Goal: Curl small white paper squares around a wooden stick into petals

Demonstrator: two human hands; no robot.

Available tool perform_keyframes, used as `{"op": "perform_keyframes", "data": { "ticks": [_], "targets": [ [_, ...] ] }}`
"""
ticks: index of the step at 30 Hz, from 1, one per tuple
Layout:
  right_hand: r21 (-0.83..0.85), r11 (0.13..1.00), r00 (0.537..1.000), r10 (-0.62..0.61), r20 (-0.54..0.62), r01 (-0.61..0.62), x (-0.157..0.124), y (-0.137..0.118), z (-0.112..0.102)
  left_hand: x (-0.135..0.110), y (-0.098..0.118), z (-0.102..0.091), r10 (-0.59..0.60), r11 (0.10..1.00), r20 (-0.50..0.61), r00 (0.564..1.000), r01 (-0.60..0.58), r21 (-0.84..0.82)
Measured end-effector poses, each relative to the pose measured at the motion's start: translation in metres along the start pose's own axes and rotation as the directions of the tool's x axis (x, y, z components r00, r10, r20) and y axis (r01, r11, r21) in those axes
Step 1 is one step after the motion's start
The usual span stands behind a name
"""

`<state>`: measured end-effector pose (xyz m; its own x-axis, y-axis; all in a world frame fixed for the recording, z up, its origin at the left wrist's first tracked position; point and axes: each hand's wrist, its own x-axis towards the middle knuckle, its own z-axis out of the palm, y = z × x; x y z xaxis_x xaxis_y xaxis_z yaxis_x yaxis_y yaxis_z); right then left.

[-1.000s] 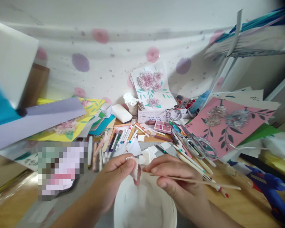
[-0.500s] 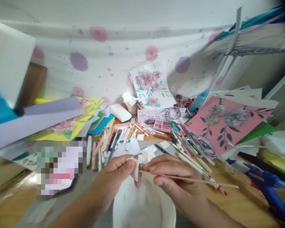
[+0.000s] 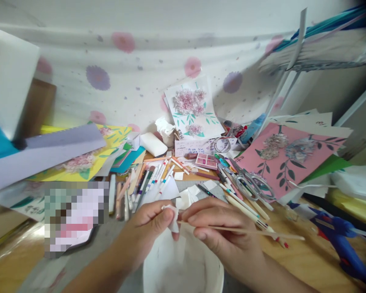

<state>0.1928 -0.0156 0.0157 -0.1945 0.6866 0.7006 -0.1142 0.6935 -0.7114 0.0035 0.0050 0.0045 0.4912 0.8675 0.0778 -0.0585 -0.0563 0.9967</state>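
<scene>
My left hand (image 3: 154, 224) pinches a small piece of white paper (image 3: 173, 219) between thumb and fingers. Closed around a thin wooden stick (image 3: 262, 232) is my right hand (image 3: 224, 228); the stick's near tip points at the paper, and its other end sticks out to the right. Whether the tip touches the paper I cannot tell. Both hands are held over a white bowl (image 3: 183, 268), whose far rim they partly hide. Just beyond the fingers lie white paper scraps (image 3: 187, 197).
Markers (image 3: 152, 179), scissors (image 3: 250, 185) and a pink palette (image 3: 205, 161) crowd the desk's middle. A blue glue gun (image 3: 335, 232) lies at right below a pink flower picture (image 3: 289, 158). At left are a pixelated phone-like object (image 3: 79, 219) and a yellow flower sheet (image 3: 110, 140).
The whole view has shifted slightly, so things sit a little further left. Both hands keep their grips on the paper and the stick, with hardly any movement between them.
</scene>
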Motion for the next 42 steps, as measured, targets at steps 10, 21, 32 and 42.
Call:
{"op": "perform_keyframes", "data": {
  "ticks": [10, 21, 32, 42],
  "targets": [
    [-0.028, 1.000, 1.000, -0.014, 0.010, 0.014, 0.001, -0.003, -0.002, -0.001, 0.004, 0.000, 0.009, 0.981, -0.006, 1.000, -0.007, 0.192],
    [-0.080, 0.997, 0.999, -0.009, -0.048, 0.005, 0.000, 0.001, -0.003, -0.002, 0.004, -0.005, 0.380, 0.819, -0.244, 0.892, -0.202, 0.538],
    [-0.122, 0.993, 1.000, -0.002, 0.018, 0.004, -0.001, 0.001, -0.005, -0.007, 0.016, 0.009, 0.260, 0.846, -0.160, 0.952, -0.145, 0.512],
    [-0.095, 0.995, 1.000, -0.007, 0.006, 0.007, 0.000, 0.002, -0.004, -0.007, 0.010, 0.005, 0.244, 0.843, -0.132, 0.961, -0.142, 0.519]
  ]
}}
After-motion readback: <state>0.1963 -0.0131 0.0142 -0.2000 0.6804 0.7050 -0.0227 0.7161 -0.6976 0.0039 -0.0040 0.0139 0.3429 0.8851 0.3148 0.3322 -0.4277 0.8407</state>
